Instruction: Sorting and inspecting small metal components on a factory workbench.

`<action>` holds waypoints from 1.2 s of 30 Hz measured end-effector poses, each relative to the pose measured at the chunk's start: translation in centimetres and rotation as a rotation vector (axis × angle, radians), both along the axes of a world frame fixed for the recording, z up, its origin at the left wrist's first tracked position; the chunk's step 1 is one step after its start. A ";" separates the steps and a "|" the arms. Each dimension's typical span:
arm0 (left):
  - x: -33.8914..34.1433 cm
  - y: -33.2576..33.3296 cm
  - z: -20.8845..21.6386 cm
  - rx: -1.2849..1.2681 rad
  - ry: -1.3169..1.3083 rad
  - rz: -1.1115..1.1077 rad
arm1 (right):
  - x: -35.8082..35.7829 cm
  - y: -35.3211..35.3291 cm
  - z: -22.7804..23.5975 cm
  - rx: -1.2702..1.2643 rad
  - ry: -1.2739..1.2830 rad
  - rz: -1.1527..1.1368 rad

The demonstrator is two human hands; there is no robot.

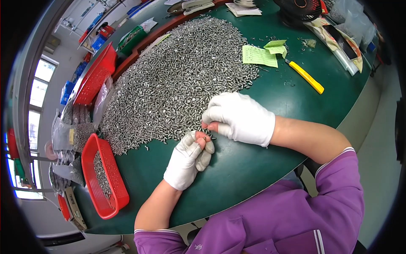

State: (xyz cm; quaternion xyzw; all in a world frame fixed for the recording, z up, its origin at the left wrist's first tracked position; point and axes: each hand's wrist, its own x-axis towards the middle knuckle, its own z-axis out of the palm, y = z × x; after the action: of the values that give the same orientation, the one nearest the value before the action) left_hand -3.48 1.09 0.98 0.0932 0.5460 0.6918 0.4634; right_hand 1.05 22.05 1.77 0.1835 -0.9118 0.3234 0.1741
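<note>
A broad heap of small silvery metal screws or pins lies on the green table. At its near edge both my hands work, in white gloves that leave some fingertips bare. My left hand is closed, thumb and forefinger pinching a tiny metal piece like those in the heap. Just above and to the right, my right hand is bent over the heap's edge with thumb and forefinger close together. Whatever lies between its fingertips is too small to make out.
A red plastic basket with some metal pieces stands left of my left arm. To the right lie a yellow utility knife, green paper slips and a phone. A black fan stands at the back; filled plastic bags sit far left.
</note>
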 end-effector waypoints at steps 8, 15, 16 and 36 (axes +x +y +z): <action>-0.2 -0.2 -0.2 0.027 -0.034 0.007 | -0.7 2.0 -0.1 0.271 -0.038 -0.154; -0.1 -0.2 -0.2 0.069 -0.033 0.022 | -0.7 1.4 -0.5 0.351 -0.087 -0.124; -0.1 -0.2 -0.2 0.069 -0.033 0.022 | -0.7 1.4 -0.6 0.371 -0.080 -0.129; 0.0 0.1 0.4 -0.011 -0.014 -0.042 | -0.4 -0.1 -0.6 -0.117 -0.035 0.228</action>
State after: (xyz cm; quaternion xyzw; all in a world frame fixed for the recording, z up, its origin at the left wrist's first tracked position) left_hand -3.52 1.21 1.39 0.0976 0.5444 0.6795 0.4822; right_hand 0.68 21.94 1.21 0.2697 -0.8676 0.3969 0.1307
